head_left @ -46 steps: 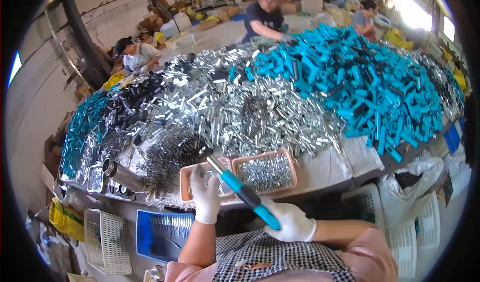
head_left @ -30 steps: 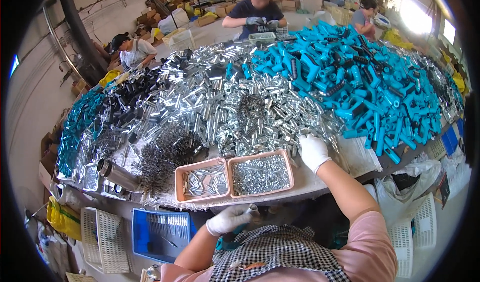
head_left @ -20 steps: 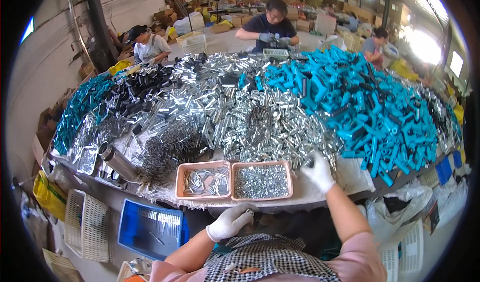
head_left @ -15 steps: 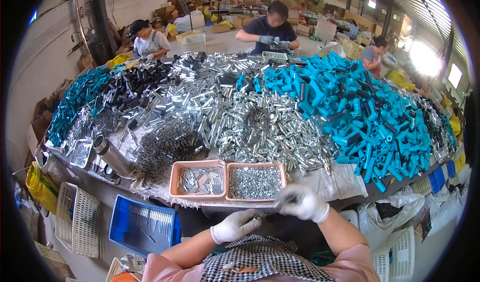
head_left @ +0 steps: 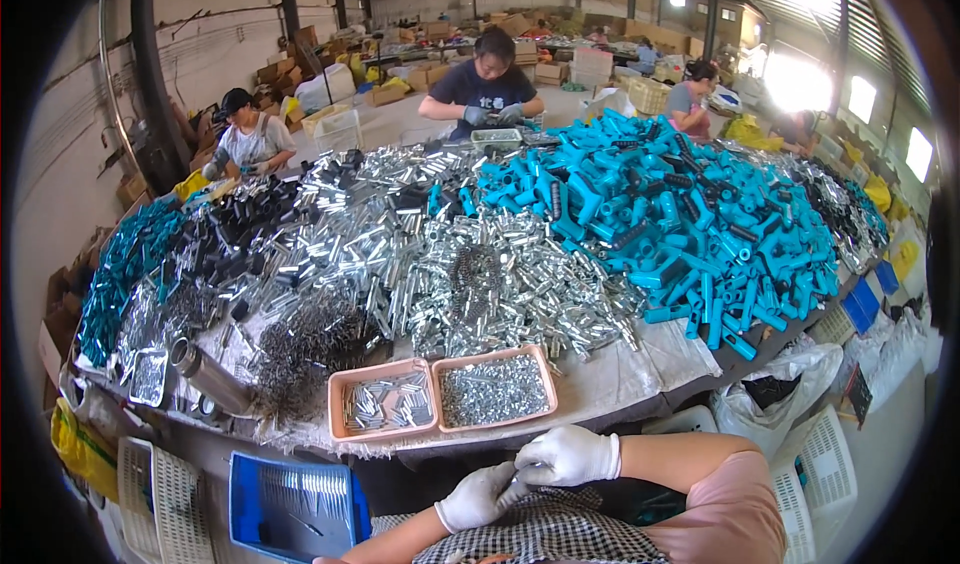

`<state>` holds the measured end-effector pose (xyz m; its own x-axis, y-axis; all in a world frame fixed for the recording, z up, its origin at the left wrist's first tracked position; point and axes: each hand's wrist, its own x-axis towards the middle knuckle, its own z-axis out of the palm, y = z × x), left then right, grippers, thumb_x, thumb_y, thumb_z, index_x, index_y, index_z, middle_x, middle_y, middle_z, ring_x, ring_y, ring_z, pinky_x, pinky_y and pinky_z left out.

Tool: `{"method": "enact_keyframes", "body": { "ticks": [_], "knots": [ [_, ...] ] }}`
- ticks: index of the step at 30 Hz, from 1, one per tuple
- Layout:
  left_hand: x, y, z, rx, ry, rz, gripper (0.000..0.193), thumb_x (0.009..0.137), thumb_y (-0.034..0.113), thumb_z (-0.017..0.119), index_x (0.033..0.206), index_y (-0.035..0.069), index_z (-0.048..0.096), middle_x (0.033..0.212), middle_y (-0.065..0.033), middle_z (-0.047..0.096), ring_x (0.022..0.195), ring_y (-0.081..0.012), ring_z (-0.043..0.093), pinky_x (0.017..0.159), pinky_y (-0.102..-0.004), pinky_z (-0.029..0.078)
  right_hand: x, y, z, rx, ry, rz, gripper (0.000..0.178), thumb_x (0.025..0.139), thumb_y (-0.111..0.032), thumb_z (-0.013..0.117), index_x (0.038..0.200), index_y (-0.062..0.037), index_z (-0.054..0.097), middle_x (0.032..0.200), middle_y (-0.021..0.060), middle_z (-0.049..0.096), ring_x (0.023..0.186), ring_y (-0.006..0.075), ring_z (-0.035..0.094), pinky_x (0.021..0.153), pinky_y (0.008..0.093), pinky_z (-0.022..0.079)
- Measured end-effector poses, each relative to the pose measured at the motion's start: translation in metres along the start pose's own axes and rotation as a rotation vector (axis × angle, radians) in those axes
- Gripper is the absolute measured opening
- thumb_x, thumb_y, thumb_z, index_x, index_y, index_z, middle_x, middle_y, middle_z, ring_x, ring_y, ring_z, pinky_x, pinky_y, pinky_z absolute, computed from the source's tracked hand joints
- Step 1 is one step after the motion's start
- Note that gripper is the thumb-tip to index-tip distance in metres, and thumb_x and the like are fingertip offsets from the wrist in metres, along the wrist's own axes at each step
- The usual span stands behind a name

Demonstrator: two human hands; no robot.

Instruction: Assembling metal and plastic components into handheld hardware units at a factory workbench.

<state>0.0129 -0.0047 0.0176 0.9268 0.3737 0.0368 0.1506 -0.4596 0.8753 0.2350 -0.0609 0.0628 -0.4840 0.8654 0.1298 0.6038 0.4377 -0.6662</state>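
Note:
My left hand (head_left: 476, 499) and my right hand (head_left: 572, 456), both in white gloves, meet in front of my checked apron (head_left: 550, 529), just off the table's near edge. Both sets of fingers are closed and pinched together. A small greyish piece shows between them, mostly hidden by the gloves, and its kind cannot be made out. Beyond my hands, two pink trays stand side by side on the table's near edge. Thin metal pins lie in the left tray (head_left: 336, 409); small shiny metal pieces fill the right tray (head_left: 549, 384).
Behind the trays are heaps of silver metal tubes (head_left: 500, 294), dark springs (head_left: 310, 339) and teal plastic handles (head_left: 700, 214). A steel flask (head_left: 215, 376) leans at the left. Below the table are a blue bin (head_left: 240, 504) and white baskets (head_left: 180, 504). Several other people work around the table.
My right hand has come from beside the right tray down to my left hand, and the two now touch. The whole view has shifted with my head.

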Motion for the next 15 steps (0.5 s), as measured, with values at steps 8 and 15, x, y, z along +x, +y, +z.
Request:
{"method": "enact_keyframes", "body": {
  "ticks": [8, 15],
  "knots": [
    [-0.003, 0.013, -0.011, 0.003, 0.089, -0.014, 0.034, 0.098, 0.03, 0.058, 0.118, 0.003, 0.058, 0.083, -0.0193, 0.067, 0.078, -0.0378, 0.067, 0.069, -0.0439, 0.053, 0.004, -0.03, -0.027, -0.112, -0.027, 0.096, 0.044, 0.09, -0.034, 0.064, 0.126, -0.0099, 0.057, 0.092, 0.0175, 0.071, 0.082, 0.0383, 0.069, 0.071, 0.047, 0.054],
    [-0.003, 0.019, -0.015, -0.072, 0.037, -0.024, 0.036, 0.097, 0.029, 0.06, 0.119, 0.001, 0.059, 0.09, -0.0203, 0.068, 0.082, -0.0366, 0.067, 0.072, -0.0426, 0.053, 0.005, -0.013, -0.016, -0.319, -0.215, 0.189, 0.05, 0.092, -0.058, 0.053, 0.085, -0.011, 0.067, 0.076, 0.0149, 0.068, 0.072, 0.0377, 0.067, 0.061, 0.0486, 0.051]
  ]
}}
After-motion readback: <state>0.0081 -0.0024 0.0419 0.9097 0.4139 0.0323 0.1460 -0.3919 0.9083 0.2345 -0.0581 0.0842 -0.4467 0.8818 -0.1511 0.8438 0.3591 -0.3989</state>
